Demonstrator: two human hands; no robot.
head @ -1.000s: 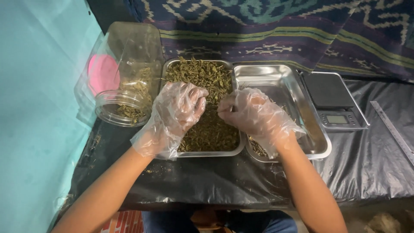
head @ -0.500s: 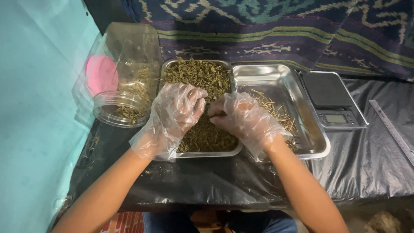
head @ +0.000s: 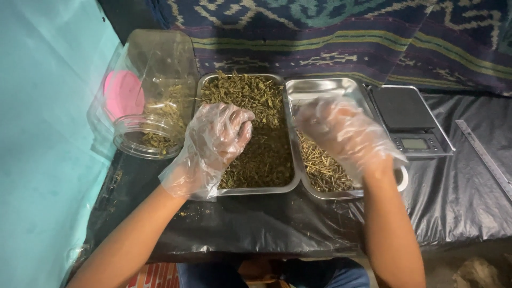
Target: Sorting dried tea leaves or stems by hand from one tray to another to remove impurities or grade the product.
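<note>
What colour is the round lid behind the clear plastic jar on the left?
Pink; the lid shows through the clear jar in the head view.

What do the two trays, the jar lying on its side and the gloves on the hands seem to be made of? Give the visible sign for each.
Left tray and right tray: probably stainless steel, shiny and reflective. Jar: clear plastic, likely; contents show through. Gloves on the left hand and right hand: thin see-through plastic film, loose and wrinkled.
</note>
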